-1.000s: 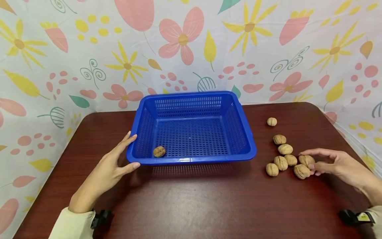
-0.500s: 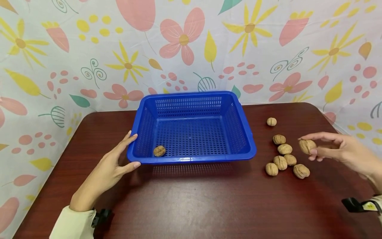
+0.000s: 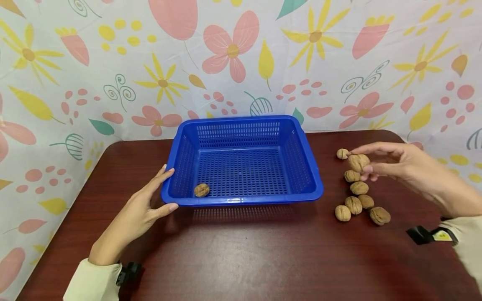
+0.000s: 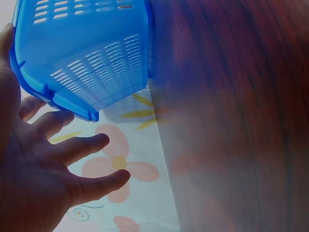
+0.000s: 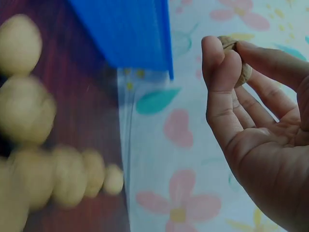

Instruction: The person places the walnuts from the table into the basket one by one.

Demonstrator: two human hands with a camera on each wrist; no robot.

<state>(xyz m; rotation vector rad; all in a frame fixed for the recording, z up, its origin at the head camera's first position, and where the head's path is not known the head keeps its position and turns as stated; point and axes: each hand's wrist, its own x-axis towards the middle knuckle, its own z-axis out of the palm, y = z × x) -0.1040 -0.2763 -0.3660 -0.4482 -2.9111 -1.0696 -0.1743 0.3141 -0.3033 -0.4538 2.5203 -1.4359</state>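
A walnut [image 3: 359,162] is pinched between the thumb and fingers of my right hand [image 3: 408,167], raised over the row of walnuts at the right of the table. In the right wrist view the same walnut [image 5: 245,72] shows partly behind the fingers. My left hand [image 3: 137,215] rests with spread, fairly straight fingers against the left rim of a blue plastic basket [image 3: 241,201]. The left wrist view shows the fingers [image 4: 89,145] extended beside the basket's outer wall [image 4: 91,58]. One darker walnut [image 3: 201,190] lies inside, in the basket's near left corner.
Several loose walnuts [image 3: 353,205] lie on the dark reddish-brown table [image 3: 241,251] to the right of the basket. A single walnut [image 3: 342,154] sits farther back. Behind the table hangs a flower-patterned cloth [image 3: 233,62].
My right hand has picked a walnut up from the group and carried it up and left toward the basket. The left hand and the basket have stayed in place.
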